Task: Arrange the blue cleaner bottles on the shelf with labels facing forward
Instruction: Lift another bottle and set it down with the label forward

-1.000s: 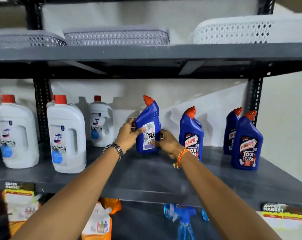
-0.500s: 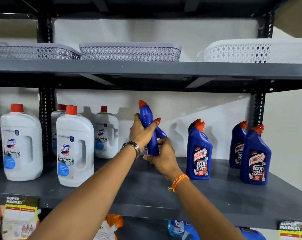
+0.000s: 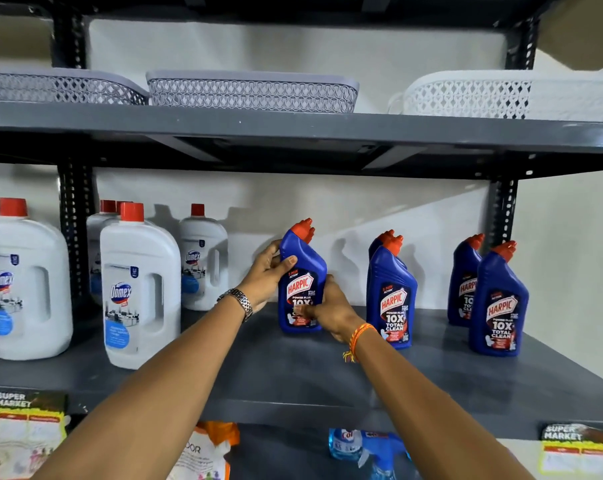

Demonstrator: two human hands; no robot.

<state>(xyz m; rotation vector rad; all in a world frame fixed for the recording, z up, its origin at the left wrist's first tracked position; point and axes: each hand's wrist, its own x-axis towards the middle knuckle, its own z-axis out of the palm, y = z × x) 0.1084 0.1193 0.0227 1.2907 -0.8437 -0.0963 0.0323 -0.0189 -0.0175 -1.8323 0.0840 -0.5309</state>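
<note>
A blue cleaner bottle (image 3: 301,282) with a red cap stands on the grey shelf (image 3: 293,368), its Harpic label turned forward. My left hand (image 3: 270,275) grips its upper left side. My right hand (image 3: 327,311) holds its lower right side and covers part of the label. Further right stand a second blue bottle (image 3: 391,299) with another half hidden behind it, and a pair at the far right, one in front (image 3: 499,303) and one behind (image 3: 464,282). All visible labels face forward.
White Domex jugs (image 3: 139,289) with red caps fill the shelf's left part, one more (image 3: 23,282) at the far left. Mesh baskets (image 3: 251,91) sit on the upper shelf. A spray bottle (image 3: 383,452) and pouches lie below. Black uprights stand left and right.
The bottle was turned between my hands from back label forward, through side-on, to front label forward, and now stands on the shelf. The camera view shifted upward.
</note>
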